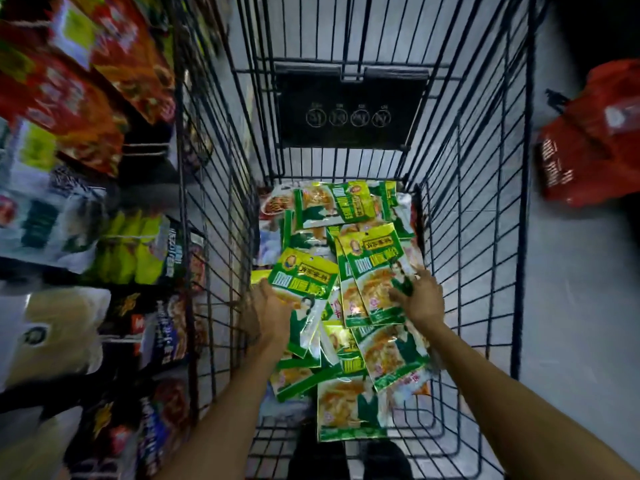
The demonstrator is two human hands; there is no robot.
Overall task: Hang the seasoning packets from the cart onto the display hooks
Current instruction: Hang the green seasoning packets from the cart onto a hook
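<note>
Glossy green-and-yellow plastic seasoning packets (375, 271): yellow top band, green body with yellow lettering, orange-brown food picture, figure in dark green, white sealed edges. Black wire shopping cart (526, 168), grid of thin dark bars over pale grey floor (571, 306). Flat black plastic cart panel (349, 133) with 4 white round icons in a row. Red plastic bag (595, 140) with white lettering. Blurred red-and-orange shelf packs (86, 81); below them lime-yellow pouches (131, 251) beside white-and-teal packs (38, 223)
</note>
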